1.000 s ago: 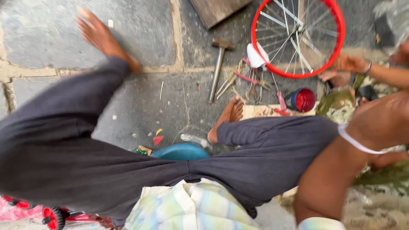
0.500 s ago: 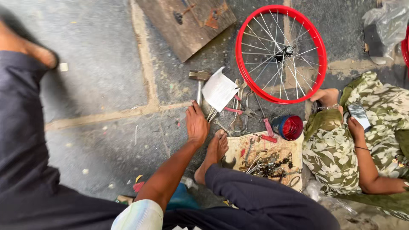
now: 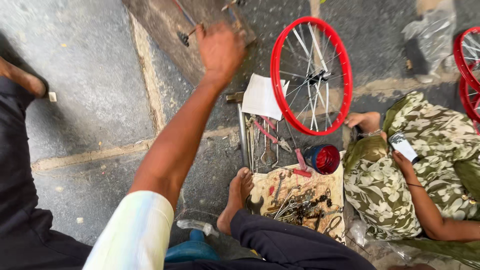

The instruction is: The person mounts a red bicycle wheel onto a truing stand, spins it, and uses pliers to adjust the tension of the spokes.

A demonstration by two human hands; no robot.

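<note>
Left hand [image 3: 220, 50], off the tools [image 3: 265, 145] it was touching a moment ago, is now reaching to the wooden board [image 3: 170, 30] beyond, fingers curled, grip unclear; right hand out of view.

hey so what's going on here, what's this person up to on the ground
A person sits on stone paving and stretches one arm out, the hand closed over a wooden board; which hand it is, and what it holds, can't be told. Close by lie a red spoked wheel, a sheet of white paper, a red-and-blue tin and a cloth strewn with spanners. A second person in green floral clothing sits to the side, holding a phone.
</note>
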